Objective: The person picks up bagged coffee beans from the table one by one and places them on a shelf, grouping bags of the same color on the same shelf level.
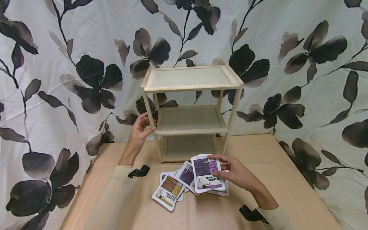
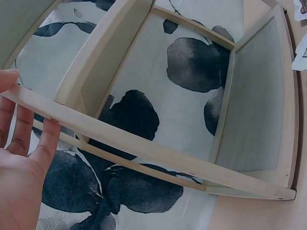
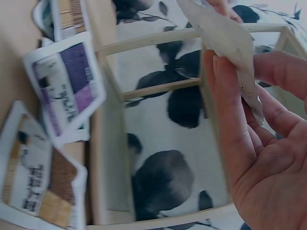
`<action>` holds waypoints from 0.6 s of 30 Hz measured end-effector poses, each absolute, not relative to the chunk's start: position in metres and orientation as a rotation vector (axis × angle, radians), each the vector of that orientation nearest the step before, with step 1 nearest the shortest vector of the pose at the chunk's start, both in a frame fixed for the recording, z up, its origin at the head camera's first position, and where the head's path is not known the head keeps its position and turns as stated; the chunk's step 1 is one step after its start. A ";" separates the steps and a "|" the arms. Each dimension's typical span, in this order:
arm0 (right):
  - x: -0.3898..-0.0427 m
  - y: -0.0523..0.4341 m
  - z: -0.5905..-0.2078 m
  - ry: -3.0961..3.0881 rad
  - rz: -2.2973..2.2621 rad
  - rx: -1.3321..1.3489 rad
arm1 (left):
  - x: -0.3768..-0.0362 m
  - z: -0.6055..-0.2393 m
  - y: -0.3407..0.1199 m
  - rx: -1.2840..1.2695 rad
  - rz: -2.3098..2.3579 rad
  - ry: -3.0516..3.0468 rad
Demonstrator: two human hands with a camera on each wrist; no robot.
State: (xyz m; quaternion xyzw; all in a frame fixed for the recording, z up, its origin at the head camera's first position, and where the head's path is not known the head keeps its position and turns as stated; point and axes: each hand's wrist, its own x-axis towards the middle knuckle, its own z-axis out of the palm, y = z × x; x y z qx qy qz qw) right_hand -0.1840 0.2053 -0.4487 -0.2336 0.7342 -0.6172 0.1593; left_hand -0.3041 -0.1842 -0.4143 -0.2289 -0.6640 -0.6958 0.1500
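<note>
On the tan table [image 1: 287, 179], a wooden shelf [image 1: 191, 111]; floral curtain [image 1: 57, 80] behind.

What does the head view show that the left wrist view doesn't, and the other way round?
Only the head view shows the right hand holding a purple packet above more packets on the table, among them a brown packet, and all three tiers of the wooden shelf. Only the left wrist view shows, close up, the left hand's fingers lying against the shelf's front post. Both show the left hand on the shelf and the floral cloth behind.
</note>
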 end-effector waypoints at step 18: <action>-0.193 0.216 -0.383 2.200 -1.776 -0.773 | -0.304 -0.411 -0.184 -0.666 -2.022 -1.909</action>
